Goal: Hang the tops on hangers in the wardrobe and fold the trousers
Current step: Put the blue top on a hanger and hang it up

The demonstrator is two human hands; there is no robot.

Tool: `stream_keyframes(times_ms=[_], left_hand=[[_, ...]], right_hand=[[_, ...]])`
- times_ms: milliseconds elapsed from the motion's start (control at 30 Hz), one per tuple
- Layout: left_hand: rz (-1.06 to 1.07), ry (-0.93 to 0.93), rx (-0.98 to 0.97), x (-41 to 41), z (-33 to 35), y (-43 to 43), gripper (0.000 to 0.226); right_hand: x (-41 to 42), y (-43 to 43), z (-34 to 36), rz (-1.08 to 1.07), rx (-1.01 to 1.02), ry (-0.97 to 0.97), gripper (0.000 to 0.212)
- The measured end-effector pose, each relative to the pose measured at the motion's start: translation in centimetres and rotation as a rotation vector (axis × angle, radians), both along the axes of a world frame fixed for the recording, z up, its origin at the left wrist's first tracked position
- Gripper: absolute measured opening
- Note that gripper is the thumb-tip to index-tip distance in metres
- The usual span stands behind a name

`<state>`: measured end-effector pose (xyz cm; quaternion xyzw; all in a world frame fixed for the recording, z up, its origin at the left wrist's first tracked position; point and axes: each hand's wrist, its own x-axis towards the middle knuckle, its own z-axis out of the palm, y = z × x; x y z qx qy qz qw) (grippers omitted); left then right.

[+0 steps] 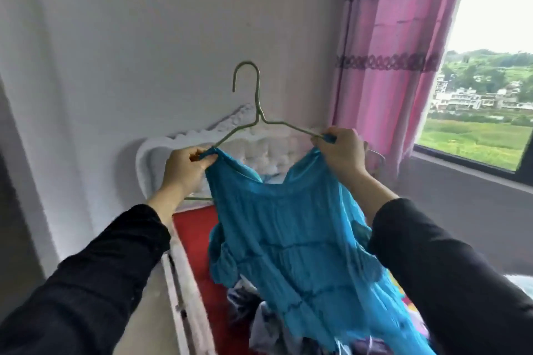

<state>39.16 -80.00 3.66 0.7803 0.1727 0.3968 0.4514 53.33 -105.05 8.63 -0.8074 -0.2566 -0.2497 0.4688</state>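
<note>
Head camera view, looking forward and slightly down over a bed. At the centre of the frame, two hands in black long sleeves hold up a thin pale green wire hanger [261,116], its hook pointing up against a plain white wall [144,37].

A bright turquoise sleeveless top [288,239] of thin, crinkled, gathered fabric in tiers hangs from the hands down to the lower centre of the frame. Its shoulders are level with the hanger's sloping arms.

The left hand [187,166], left of centre, pinches the top's left shoulder strap between curled fingers and thumb, right where the hanger's left arm ends. The right hand [340,153], right of centre, has its fingers curled round the hanger's right arm and the other strap together.

Behind the top, a white headboard [259,144] with a carved edge and a tufted, buttoned panel stands against the wall. Below it, a bed with a red sheet [193,228] carries a loose heap of crumpled clothes [259,320] in grey, white and purple at the bottom centre, partly covered by the top's hem.

At the upper right, a pink and purple curtain [389,52] with a dark patterned band hangs beside a dark-framed window [490,66], which shows green fields and pale buildings.
</note>
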Motion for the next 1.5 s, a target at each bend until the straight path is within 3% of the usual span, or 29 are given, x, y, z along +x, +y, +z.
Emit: stream_keyframes(times_ms=[233,433,667,833,1000,1133,1233,1300,1367,1500], left_hand=[[0.364,0.124,0.011,-13.1,-2.5,13.2,0.015],[0.610,0.375,0.048,-25.4,-5.8,24.6,0.010],[0.760,0.337,0.081,-35.8,-5.6,36.6,0.015],[0.813,0.236,0.120,-38.2,-4.4,43.7,0.017],[0.835,0.260,0.138,-38.7,-4.6,51.3,0.019],[0.873,0.290,0.120,-38.3,-4.5,57.6,0.019],[0.941,0.297,0.106,-38.2,-4.0,62.1,0.018],[1.076,0.288,0.130,-38.3,-3.5,65.3,0.012],[1.181,0.340,0.143,-38.3,-3.0,68.4,0.029],[1.046,0.459,0.051,-38.0,-2.7,74.1,0.046]], right_hand=[[-6.6,17.9,-2.4,0.282,-0.095,0.039,0.022],[-14.0,34.1,-6.4,0.526,-0.239,0.117,0.025],[-20.1,48.7,-6.2,0.684,-0.177,0.203,0.021],[-21.9,57.8,-6.5,0.830,-0.226,0.254,0.022],[-21.8,66.9,-6.5,0.978,-0.327,0.240,0.019],[-22.2,73.9,-4.7,1.201,-0.495,0.228,0.029],[-23.5,79.2,-3.0,1.336,-0.502,0.292,0.030],[-24.6,82.9,-2.2,1.344,-0.435,0.334,0.029],[-25.9,86.4,-1.8,1.333,-0.394,0.358,0.029],[-28.5,92.9,-1.4,1.241,-0.384,0.302,0.029]])
